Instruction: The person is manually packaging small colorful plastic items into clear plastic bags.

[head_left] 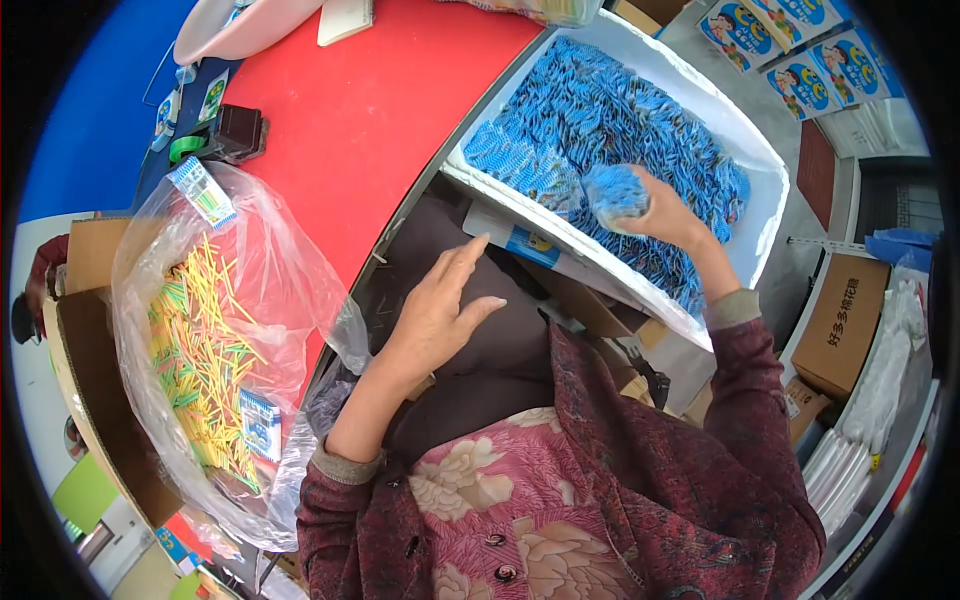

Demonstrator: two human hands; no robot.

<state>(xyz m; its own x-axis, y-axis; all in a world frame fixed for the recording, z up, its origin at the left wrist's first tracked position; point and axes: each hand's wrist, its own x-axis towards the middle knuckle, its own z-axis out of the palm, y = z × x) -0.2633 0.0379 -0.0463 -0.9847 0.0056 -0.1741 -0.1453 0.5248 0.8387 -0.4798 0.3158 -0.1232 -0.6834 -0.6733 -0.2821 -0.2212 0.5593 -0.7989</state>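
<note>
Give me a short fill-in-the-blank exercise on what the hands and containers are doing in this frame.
1. The right hand grips a bundle of ____ packets over the white box.
2. The left hand is open and holds ____.
3. The clear plastic bag in the cardboard box holds yellow and ____ sticks.
4. The tabletop between bag and white box is ____.

Missing words: blue; nothing; green; red
</note>
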